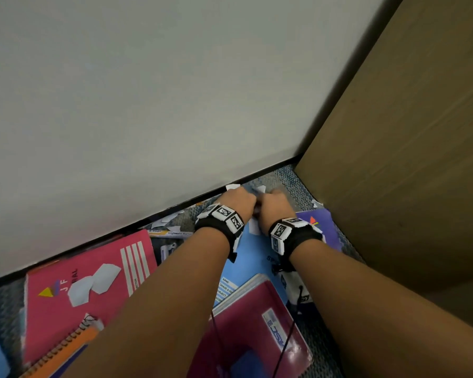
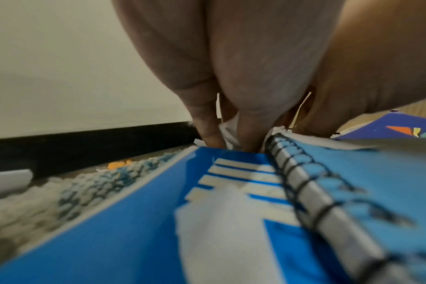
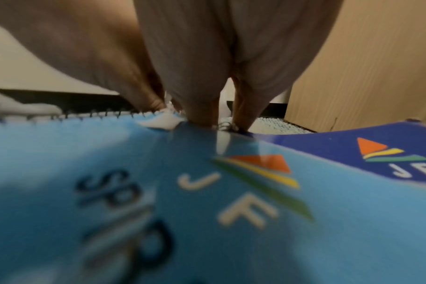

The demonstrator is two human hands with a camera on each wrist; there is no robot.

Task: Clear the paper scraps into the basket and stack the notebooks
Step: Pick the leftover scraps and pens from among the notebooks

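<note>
Both hands meet at the foot of the wall, at the far edge of a light blue spiral notebook (image 1: 253, 252). My left hand (image 1: 238, 200) points its fingers (image 2: 207, 123) down and pinches a white paper scrap (image 2: 227, 130) between them. Knuckles up, my right hand (image 1: 273, 203) has its fingers (image 3: 202, 111) curled down onto more scraps (image 3: 164, 119) at the notebook's edge. Other notebooks lie around: pink (image 1: 52, 317) with scraps (image 1: 93, 285) on it, maroon (image 1: 246, 336), purple (image 1: 321, 225), bright blue (image 2: 122, 221). No basket is in view.
A white wall (image 1: 148, 91) with a black baseboard runs behind the hands. A wooden cabinet side (image 1: 407, 159) stands close on the right. More scraps (image 1: 167, 221) and a marker (image 1: 170, 233) lie along the wall on the carpet. An orange spiral notebook (image 1: 63, 350) sits bottom left.
</note>
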